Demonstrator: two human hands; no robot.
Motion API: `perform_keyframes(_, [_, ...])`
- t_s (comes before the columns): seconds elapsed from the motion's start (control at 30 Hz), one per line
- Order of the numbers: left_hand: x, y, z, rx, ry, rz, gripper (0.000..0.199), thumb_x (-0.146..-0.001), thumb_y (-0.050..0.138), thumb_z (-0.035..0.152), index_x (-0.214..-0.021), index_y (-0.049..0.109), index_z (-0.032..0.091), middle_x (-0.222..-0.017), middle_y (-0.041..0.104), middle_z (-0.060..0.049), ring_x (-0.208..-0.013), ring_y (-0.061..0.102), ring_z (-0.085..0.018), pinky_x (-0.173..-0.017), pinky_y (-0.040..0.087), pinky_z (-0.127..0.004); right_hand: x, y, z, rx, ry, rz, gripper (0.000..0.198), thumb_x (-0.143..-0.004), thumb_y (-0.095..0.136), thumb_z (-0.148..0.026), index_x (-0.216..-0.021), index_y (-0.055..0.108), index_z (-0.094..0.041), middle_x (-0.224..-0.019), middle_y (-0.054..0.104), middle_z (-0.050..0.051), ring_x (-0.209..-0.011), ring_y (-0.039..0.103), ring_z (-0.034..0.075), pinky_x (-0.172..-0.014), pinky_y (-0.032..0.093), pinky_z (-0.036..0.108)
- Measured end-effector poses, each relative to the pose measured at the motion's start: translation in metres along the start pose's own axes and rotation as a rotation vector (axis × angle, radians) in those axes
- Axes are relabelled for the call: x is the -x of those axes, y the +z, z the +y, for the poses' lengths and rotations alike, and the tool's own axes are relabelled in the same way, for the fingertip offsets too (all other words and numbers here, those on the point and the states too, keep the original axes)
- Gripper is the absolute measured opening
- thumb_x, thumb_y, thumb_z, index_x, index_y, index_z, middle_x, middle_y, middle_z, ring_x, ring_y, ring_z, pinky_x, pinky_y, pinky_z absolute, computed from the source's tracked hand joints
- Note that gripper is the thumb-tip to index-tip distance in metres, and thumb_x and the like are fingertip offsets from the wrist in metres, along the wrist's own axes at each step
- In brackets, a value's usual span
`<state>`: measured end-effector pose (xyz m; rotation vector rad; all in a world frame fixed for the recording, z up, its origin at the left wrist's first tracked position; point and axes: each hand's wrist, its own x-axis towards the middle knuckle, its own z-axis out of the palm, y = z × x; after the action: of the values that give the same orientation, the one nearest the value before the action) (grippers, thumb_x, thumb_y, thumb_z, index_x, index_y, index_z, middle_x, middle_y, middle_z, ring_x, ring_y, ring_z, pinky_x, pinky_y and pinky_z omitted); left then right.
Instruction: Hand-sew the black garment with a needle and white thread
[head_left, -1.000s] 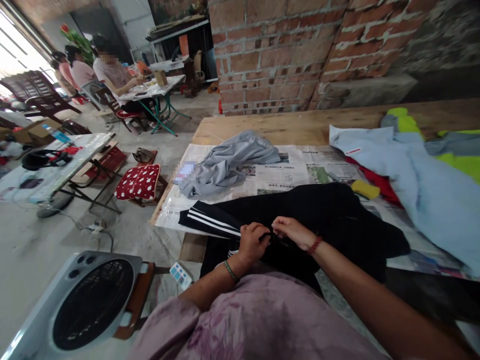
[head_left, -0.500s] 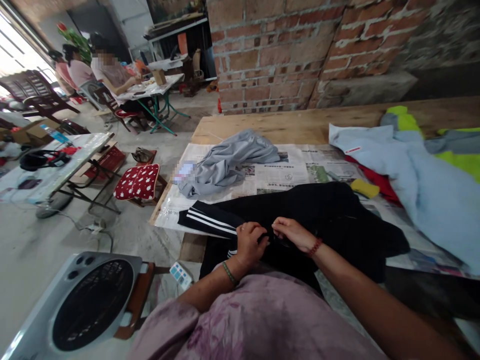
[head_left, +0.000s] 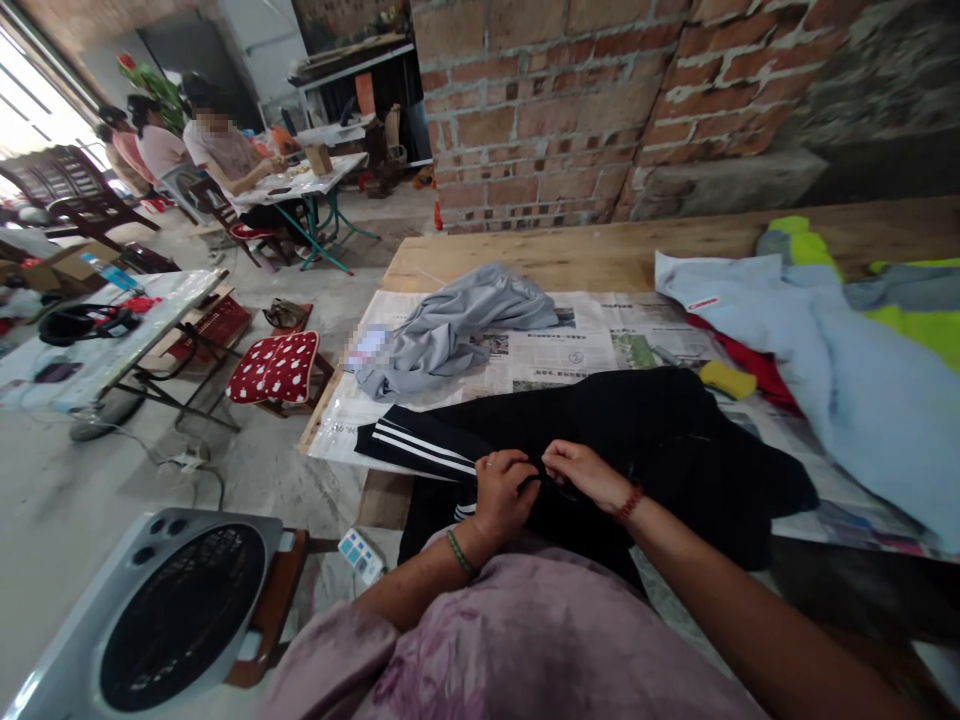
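Observation:
A pair of black trousers (head_left: 645, 420) lies along the near edge of the table, with three white stripes running down one leg at the left. Part of the dark cloth hangs over the edge towards my lap. My left hand (head_left: 504, 492) is closed on the cloth beside the striped leg, its fingers bent and thumb pressed in. Just to its right, my right hand (head_left: 581, 468) makes a pinch close above the same cloth. Whatever lies between its fingertips is too small and dark to make out.
Newspaper (head_left: 559, 350) covers much of the wooden table (head_left: 600, 250). On it lie a grey garment (head_left: 465, 325), a yellow sponge-like piece (head_left: 727, 380) and a pale blue garment (head_left: 817, 340). A fan-like appliance (head_left: 191, 610), power strip (head_left: 361, 556) and stool (head_left: 274, 368) stand left. Several people sit behind.
Both hands stay close together over the black trousers, with only slight finger movement. The view has shifted very slightly.

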<state>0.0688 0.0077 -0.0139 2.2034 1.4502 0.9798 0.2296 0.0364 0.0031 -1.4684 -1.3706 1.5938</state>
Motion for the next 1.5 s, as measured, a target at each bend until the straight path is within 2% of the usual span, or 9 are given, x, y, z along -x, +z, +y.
perform_keyframes(0.3, [-0.004,0.000,0.005,0.028,-0.028,-0.064,0.009,-0.070,0.065,0.016,-0.076,0.067,0.022,-0.086,0.066,-0.001,-0.083,0.057,-0.015,-0.077,0.035,-0.032,0.001,0.001,0.003,0.052,-0.010,0.025,0.020,-0.069,0.049,-0.036,-0.063,0.049,-0.017,-0.057,0.050,-0.003,-0.052,0.042,0.008,-0.052,0.034,0.022])
perform_keyframes(0.57, [-0.007,-0.001,0.004,0.002,-0.022,-0.154,0.011,-0.075,0.061,0.019,-0.082,0.068,0.025,-0.093,0.066,-0.001,-0.087,0.057,-0.016,-0.081,0.036,-0.034,0.000,0.004,0.005,0.092,-0.011,0.021,0.020,-0.070,0.047,-0.036,-0.062,0.047,-0.018,-0.053,0.046,-0.005,-0.050,0.040,0.007,-0.050,0.032,0.021])
perform_keyframes(0.67, [-0.009,-0.003,0.005,0.035,-0.058,-0.190,0.010,-0.075,0.061,0.018,-0.080,0.068,0.024,-0.091,0.066,-0.001,-0.087,0.058,-0.015,-0.080,0.038,-0.032,0.000,0.005,0.003,0.077,-0.005,0.045,0.020,-0.070,0.047,-0.036,-0.061,0.046,-0.018,-0.052,0.044,-0.005,-0.050,0.038,0.007,-0.050,0.030,0.021])
perform_keyframes(0.87, [-0.009,-0.005,0.005,0.085,-0.123,-0.158,0.011,-0.071,0.064,0.015,-0.078,0.068,0.023,-0.089,0.067,-0.001,-0.086,0.059,-0.015,-0.079,0.039,-0.031,-0.002,0.007,0.007,0.009,-0.021,0.085,0.021,-0.069,0.049,-0.037,-0.061,0.046,-0.018,-0.055,0.046,-0.004,-0.051,0.038,0.008,-0.051,0.031,0.022])
perform_keyframes(1.07, [-0.009,-0.005,0.007,0.092,-0.207,-0.239,0.011,-0.074,0.062,0.019,-0.081,0.068,0.025,-0.089,0.065,0.000,-0.087,0.058,-0.016,-0.082,0.037,-0.035,-0.001,0.009,0.007,0.035,-0.007,0.077,0.021,-0.067,0.051,-0.037,-0.058,0.046,-0.018,-0.050,0.041,-0.005,-0.050,0.034,0.008,-0.049,0.027,0.022])
perform_keyframes(1.3, [-0.014,-0.004,0.008,0.132,-0.147,-0.247,0.009,-0.075,0.061,0.016,-0.077,0.067,0.022,-0.087,0.065,0.001,-0.085,0.057,-0.015,-0.082,0.037,-0.034,-0.007,0.011,0.010,-0.125,0.038,0.121,0.024,-0.064,0.052,-0.041,-0.060,0.046,-0.018,-0.050,0.044,-0.005,-0.047,0.036,0.007,-0.049,0.028,0.022])
perform_keyframes(1.5, [-0.012,-0.001,-0.003,0.321,-0.150,-0.220,0.011,-0.075,0.058,0.012,-0.078,0.066,0.019,-0.078,0.064,-0.001,-0.078,0.058,-0.013,-0.077,0.045,-0.027,-0.010,0.012,0.013,-0.164,0.039,0.133,0.027,-0.063,0.053,-0.044,-0.061,0.046,-0.017,-0.051,0.045,-0.004,-0.049,0.038,0.007,-0.049,0.030,0.021])
